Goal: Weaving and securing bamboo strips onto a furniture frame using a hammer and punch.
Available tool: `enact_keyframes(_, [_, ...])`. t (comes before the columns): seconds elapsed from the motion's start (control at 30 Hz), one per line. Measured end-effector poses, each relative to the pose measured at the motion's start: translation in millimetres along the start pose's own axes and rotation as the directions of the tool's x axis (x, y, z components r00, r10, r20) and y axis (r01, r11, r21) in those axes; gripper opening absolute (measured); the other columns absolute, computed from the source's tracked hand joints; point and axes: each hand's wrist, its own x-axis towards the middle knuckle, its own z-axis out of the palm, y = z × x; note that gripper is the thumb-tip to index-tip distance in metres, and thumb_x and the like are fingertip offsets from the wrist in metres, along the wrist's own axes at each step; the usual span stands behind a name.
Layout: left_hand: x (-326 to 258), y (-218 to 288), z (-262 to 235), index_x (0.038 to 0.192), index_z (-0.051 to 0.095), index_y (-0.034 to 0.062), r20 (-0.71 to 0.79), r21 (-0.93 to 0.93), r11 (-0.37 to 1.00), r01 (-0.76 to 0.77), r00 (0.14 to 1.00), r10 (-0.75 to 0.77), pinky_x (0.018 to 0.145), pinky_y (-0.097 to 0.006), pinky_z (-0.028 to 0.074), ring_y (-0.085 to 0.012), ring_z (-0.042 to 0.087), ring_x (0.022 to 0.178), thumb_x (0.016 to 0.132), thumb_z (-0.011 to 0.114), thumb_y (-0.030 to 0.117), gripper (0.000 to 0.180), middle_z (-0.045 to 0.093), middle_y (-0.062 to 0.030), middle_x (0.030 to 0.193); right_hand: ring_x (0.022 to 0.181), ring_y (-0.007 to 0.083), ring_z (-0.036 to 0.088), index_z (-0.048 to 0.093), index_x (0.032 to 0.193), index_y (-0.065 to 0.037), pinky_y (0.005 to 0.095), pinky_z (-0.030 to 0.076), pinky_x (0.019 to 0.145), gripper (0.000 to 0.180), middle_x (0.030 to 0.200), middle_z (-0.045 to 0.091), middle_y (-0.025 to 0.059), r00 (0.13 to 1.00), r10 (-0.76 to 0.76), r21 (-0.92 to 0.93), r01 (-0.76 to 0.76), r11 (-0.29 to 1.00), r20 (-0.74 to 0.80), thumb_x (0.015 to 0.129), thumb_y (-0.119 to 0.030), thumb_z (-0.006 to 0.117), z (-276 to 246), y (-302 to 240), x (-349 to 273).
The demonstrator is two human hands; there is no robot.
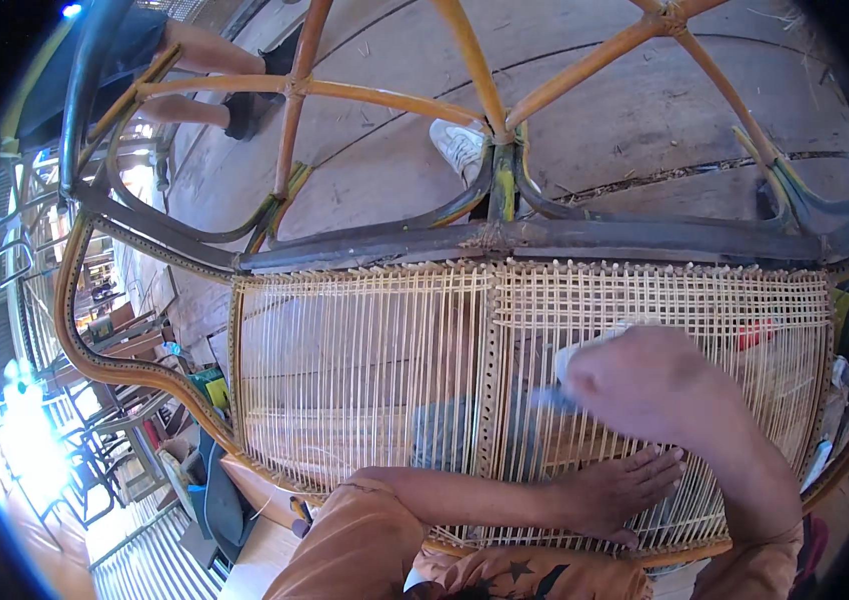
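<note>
A rattan chair frame (505,240) lies tipped in front of me, its dark rail across the middle. Below the rail is a panel of pale woven cane (365,360), loosely strung on the left half and closely woven on the right. My right hand (645,385) rests on the closely woven part and is closed around a small pale tool (585,352), which is blurred. My bare foot (625,490) presses on the panel's lower edge, with my leg in orange cloth behind it. My left hand does not show.
Orange cane ribs (585,70) arch over a wooden floor (625,130). Another person's legs (205,80) and a white shoe (460,145) are beyond the frame. More chair frames (95,330) are stacked at the left. A red object (757,333) shows through the weave.
</note>
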Motion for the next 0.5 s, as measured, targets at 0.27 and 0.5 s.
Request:
enact_keyframes(0.27, [4, -2, 13, 0.134, 0.033, -0.0098, -0.059, 0.008, 0.999, -0.034, 0.998, 0.034, 0.114, -0.046, 0.012, -0.0353, 0.017, 0.139, 0.081, 0.045, 0.062, 0.090, 0.030, -0.0223, 0.144, 0.064, 0.0322, 0.062, 0.061, 0.079, -0.007, 0.0435, 0.049, 0.062, 0.028, 0.069, 0.060, 0.0169, 0.995, 0.047, -0.011, -0.046, 0.999, 0.088, 0.088, -0.030, 0.049, -2, 3, 12])
enact_keyframes(0.5, [-11, 12, -17, 0.133, 0.039, -0.0054, -0.165, -0.012, 1.000, 0.003, 0.986, -0.005, 0.111, -0.047, 0.020, -0.0350, 0.021, 0.138, 0.080, 0.052, 0.056, 0.082, 0.035, -0.0213, 0.140, 0.061, 0.0270, 0.056, 0.060, 0.090, -0.003, 0.0355, 0.046, 0.061, 0.023, 0.069, 0.056, 0.0148, 0.976, 0.105, 0.176, -0.071, 0.982, -0.191, 0.089, -0.024, 0.053, -18, 0, 1])
